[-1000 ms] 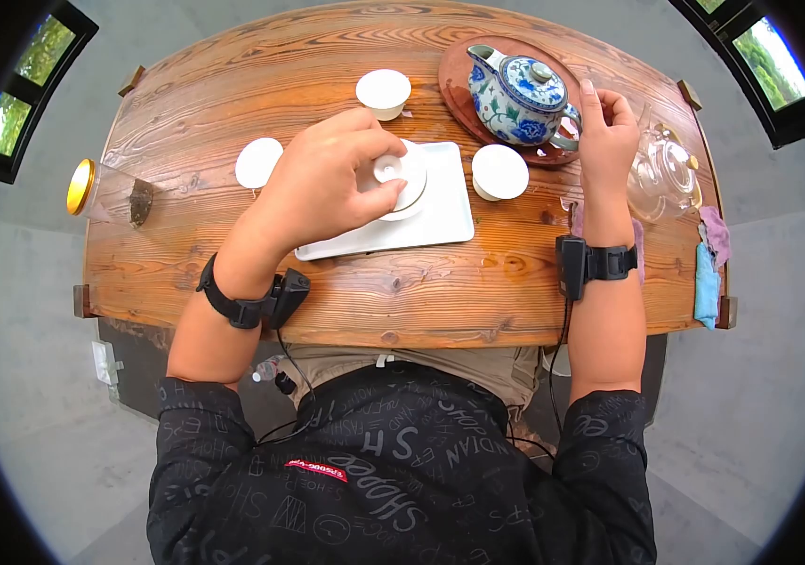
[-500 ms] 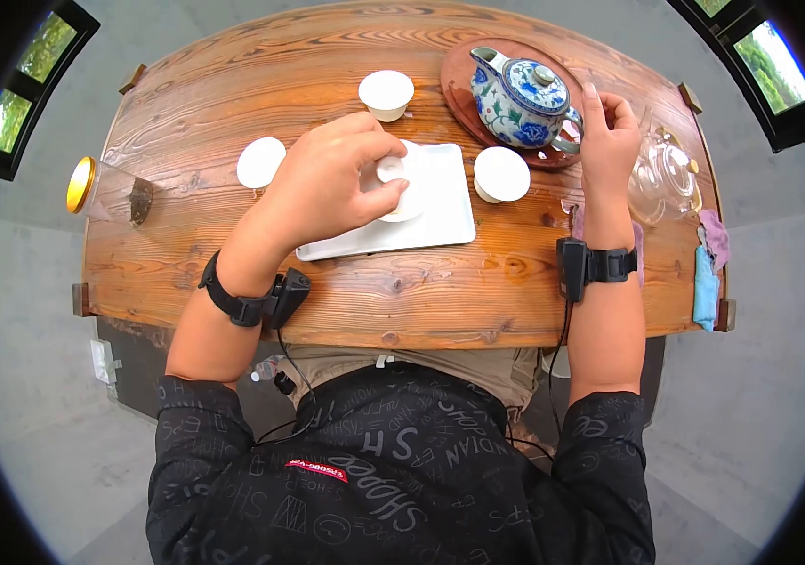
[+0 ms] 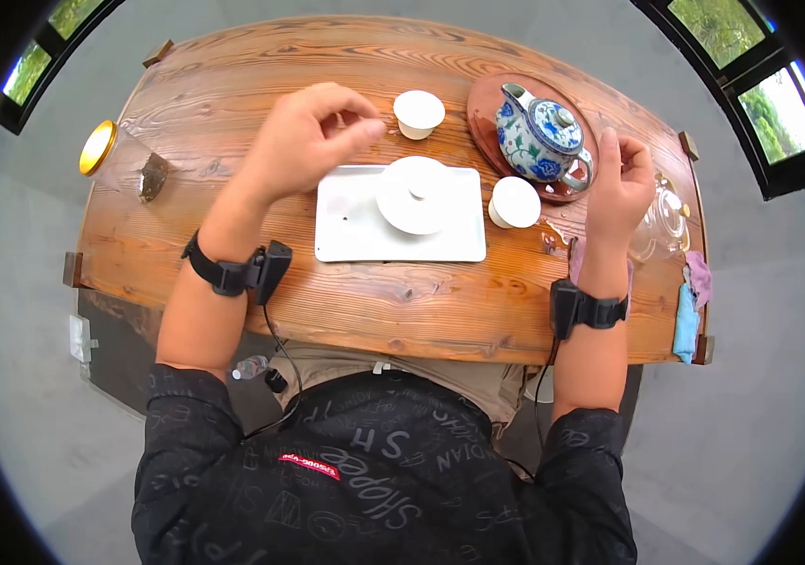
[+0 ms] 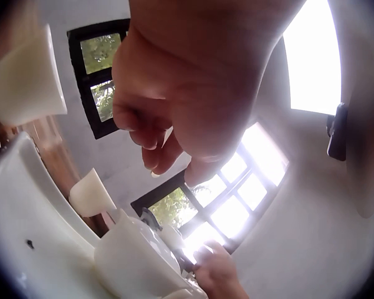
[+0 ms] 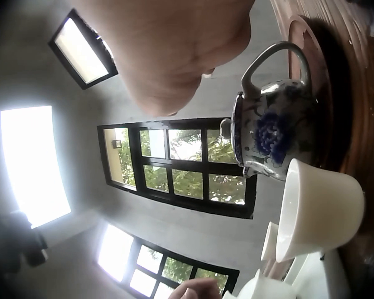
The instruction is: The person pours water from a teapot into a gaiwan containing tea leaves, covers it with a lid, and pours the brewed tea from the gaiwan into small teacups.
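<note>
Around the tray [image 3: 351, 240] I count three white cups: one cup [image 3: 418, 114] beyond it, one cup [image 3: 515, 203] off its right end, one cup [image 4: 28, 81] off its left. One bowl [image 3: 412, 212], one teapot [image 3: 539, 151]. One jar [image 3: 125, 162] well left of the tray; one glass pot [image 3: 659, 226] well right.

Table [image 3: 412, 297]: brown wood, grain showing. Grey walls [image 3: 760, 311], dark-framed windows [image 3: 730, 83], greenery [image 3: 765, 118] outside.

Bowl: plain white, round, knobbed lid [image 3: 412, 179] on, resting near the tray's middle. Teapot: upright, blue-flowered, lidded, on a reddish plate [image 3: 483, 118] beyond the tray's right end.

Left hand [image 3: 308, 137]: raised by the tray's far left corner, apart from the bowl, fingers loosely bent; whether thumb meets fingertips, I cannot tell. Right hand [image 3: 624, 188]: right of the tray, beside the teapot's handle [image 5: 280, 45], fingers loosely curled, thumb up.
</note>
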{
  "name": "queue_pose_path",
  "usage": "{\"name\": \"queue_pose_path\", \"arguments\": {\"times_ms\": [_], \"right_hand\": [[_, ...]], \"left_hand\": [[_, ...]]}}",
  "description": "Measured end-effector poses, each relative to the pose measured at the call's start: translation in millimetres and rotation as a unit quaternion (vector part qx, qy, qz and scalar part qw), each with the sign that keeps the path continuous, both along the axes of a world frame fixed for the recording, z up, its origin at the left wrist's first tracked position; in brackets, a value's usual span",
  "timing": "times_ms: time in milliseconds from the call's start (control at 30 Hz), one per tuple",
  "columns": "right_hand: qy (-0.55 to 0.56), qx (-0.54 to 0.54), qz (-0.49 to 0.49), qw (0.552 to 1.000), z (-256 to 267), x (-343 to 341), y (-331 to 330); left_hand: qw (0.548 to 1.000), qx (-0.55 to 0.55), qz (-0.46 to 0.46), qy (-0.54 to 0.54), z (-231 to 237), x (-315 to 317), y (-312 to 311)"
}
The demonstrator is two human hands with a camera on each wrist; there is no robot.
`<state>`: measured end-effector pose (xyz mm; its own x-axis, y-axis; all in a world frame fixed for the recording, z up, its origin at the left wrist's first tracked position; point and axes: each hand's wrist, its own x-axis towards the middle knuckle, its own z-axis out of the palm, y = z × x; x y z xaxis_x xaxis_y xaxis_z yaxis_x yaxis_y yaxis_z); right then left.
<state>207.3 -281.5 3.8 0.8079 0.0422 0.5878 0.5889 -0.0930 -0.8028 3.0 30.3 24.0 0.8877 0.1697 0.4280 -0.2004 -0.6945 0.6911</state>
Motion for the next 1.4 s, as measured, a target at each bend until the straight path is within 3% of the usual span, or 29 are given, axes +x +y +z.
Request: {"name": "queue_pose_path", "arguments": {"times_ms": [67,133,167,233,333,433,667,1400], "right_hand": [[-0.004,-0.008,0.027,1.0,14.8,-26.9,8.9],[-0.143,-0.133,0.073,0.978,24.2,-46.7,16.5],[-0.145,-0.134,0.074,0.977,30.4,-58.4,22.6],[-0.163,-0.229,0.18,0.943,38.9,-80.4,36.2],[-0.199,-0.296,0.227,0.906,37.6,-100.1,55.1],[-0.185,-0.336,0.235,0.893,30.7,-113.8,68.8],[-0.18,-0.404,0.231,0.866,24.7,-116.1,78.3],[-0.205,-0.318,0.191,0.906,0.0,-115.0,81.6]], "left_hand": [[0.995,-0.092,0.036,0.002,-6.7,-2.6,21.9],[0.992,-0.117,0.039,-0.003,-10.5,-6.1,37.8],[0.989,-0.14,0.051,-0.021,-14.9,-6.6,46.9],[0.981,-0.177,0.08,-0.03,-20.3,-8.4,62.6],[0.966,-0.231,0.111,-0.024,-29.0,-12.0,77.4],[0.944,-0.301,0.128,-0.047,-41.8,-8.9,86.9],[0.935,-0.318,0.15,-0.034,-63.1,-4.0,95.8],[0.924,-0.347,0.163,-0.016,-72.8,7.4,88.3]]}}
